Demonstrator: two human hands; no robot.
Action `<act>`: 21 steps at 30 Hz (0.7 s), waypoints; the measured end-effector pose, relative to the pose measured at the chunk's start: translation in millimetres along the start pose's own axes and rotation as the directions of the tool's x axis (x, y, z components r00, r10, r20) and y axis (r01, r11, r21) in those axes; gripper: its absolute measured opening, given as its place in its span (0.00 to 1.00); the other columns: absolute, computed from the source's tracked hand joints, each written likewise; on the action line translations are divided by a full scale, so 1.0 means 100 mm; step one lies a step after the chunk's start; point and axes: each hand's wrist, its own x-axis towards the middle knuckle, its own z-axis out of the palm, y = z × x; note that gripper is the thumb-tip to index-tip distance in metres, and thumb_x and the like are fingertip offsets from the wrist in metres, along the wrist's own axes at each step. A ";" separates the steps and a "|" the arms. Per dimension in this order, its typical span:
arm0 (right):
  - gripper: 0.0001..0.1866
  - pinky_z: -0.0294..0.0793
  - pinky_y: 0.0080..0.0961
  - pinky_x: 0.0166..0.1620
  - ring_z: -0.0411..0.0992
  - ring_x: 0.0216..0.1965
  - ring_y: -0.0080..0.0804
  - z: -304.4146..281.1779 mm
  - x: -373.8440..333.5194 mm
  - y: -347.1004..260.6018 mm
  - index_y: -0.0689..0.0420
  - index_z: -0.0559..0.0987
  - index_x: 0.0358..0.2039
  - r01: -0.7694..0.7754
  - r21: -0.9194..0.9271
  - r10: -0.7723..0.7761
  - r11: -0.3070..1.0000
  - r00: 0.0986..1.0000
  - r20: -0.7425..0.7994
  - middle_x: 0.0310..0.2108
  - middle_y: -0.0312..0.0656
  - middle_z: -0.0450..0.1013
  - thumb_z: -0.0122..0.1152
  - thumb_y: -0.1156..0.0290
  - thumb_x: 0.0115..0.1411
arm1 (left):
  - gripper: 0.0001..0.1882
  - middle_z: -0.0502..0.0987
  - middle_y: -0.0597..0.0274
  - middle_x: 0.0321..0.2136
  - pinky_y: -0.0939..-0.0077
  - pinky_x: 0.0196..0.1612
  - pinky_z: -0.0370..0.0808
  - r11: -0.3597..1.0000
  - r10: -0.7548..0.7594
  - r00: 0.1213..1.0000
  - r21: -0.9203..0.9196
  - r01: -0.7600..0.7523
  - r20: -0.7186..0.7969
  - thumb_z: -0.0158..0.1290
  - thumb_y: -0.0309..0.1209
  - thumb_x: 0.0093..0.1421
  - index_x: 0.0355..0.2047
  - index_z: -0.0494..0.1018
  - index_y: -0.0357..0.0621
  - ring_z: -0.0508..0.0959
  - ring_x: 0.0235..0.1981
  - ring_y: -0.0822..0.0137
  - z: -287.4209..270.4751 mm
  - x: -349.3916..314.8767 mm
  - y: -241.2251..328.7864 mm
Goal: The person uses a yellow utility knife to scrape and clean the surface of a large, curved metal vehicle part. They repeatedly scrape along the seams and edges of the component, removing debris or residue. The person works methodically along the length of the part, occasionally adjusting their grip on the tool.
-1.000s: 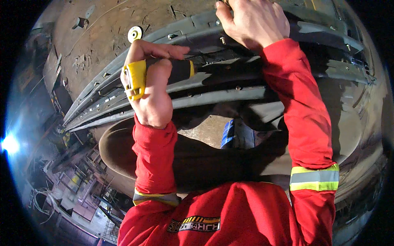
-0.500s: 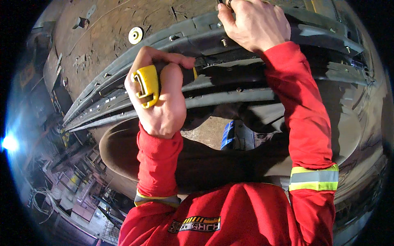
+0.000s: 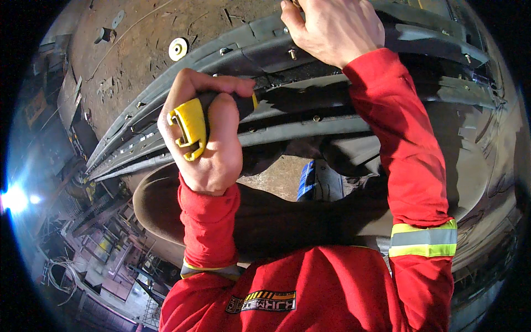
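Observation:
My left hand (image 3: 207,135) is wrapped round a yellow and black tool handle (image 3: 191,128), its yellow slotted end facing me. The tool's working end is hidden, so its exact kind cannot be told. Below the hand run long dark rubber strips (image 3: 310,91), curved and layered, with bolts (image 3: 292,54) sticking out along them. At the top edge my right hand (image 3: 340,27) is curled over the far strip, thumb and fingers closing on something small and dark. Most of its fingertips are cut off by the frame.
A large dark rounded rim with an oval opening (image 3: 276,180) lies between me and the strips; a blue and white object (image 3: 321,182) shows through it. A pale round disc (image 3: 178,49) rests on the dirty brown surface beyond. Cluttered equipment and a coiled cable (image 3: 62,276) are at lower left.
My left hand has shifted slightly left and nearer me, tilting the tool handle. My right hand has moved a little left and farther away, more of it leaving the frame.

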 end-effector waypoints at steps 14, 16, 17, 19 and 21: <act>0.18 0.72 0.44 0.35 0.76 0.29 0.48 0.04 -0.03 -0.03 0.58 0.79 0.22 -0.036 -0.004 0.036 0.999 0.999 -0.018 0.25 0.49 0.77 0.51 0.58 0.58 | 0.08 0.80 0.55 0.28 0.76 0.39 0.71 0.995 0.041 0.999 -0.087 -0.044 -0.036 0.42 0.24 0.52 0.28 0.70 0.33 0.76 0.29 0.70 -0.17 -0.08 0.12; 0.18 0.72 0.43 0.35 0.76 0.29 0.48 0.01 -0.01 -0.06 0.58 0.79 0.22 -0.057 -0.022 0.057 0.998 0.998 0.013 0.25 0.49 0.77 0.51 0.58 0.58 | 0.08 0.80 0.54 0.27 0.76 0.39 0.71 0.991 0.116 0.993 0.058 -0.116 0.003 0.43 0.24 0.52 0.29 0.70 0.34 0.76 0.29 0.70 -0.18 -0.07 0.12; 0.18 0.73 0.43 0.35 0.76 0.28 0.48 0.00 0.00 -0.06 0.57 0.79 0.21 -0.067 -0.014 0.067 0.998 0.998 0.008 0.25 0.49 0.77 0.52 0.58 0.58 | 0.09 0.78 0.48 0.28 0.67 0.42 0.73 0.987 0.099 0.995 0.127 -0.102 0.030 0.41 0.26 0.53 0.30 0.68 0.33 0.78 0.32 0.59 -0.16 -0.08 0.16; 0.18 0.73 0.43 0.35 0.76 0.28 0.47 0.01 -0.01 -0.03 0.57 0.79 0.21 -0.042 -0.009 0.042 0.999 0.999 -0.003 0.25 0.49 0.77 0.52 0.58 0.58 | 0.10 0.77 0.40 0.28 0.57 0.46 0.74 0.983 0.095 0.994 0.153 -0.101 0.048 0.39 0.28 0.55 0.31 0.66 0.31 0.79 0.36 0.49 -0.13 -0.08 0.19; 0.17 0.73 0.43 0.35 0.76 0.28 0.48 -0.01 0.00 -0.02 0.57 0.79 0.21 -0.040 -0.016 0.039 0.999 0.999 -0.019 0.25 0.49 0.77 0.52 0.58 0.58 | 0.11 0.77 0.40 0.29 0.56 0.46 0.74 0.977 0.111 0.993 0.181 -0.114 0.027 0.39 0.28 0.55 0.32 0.65 0.32 0.79 0.36 0.48 -0.16 -0.09 0.16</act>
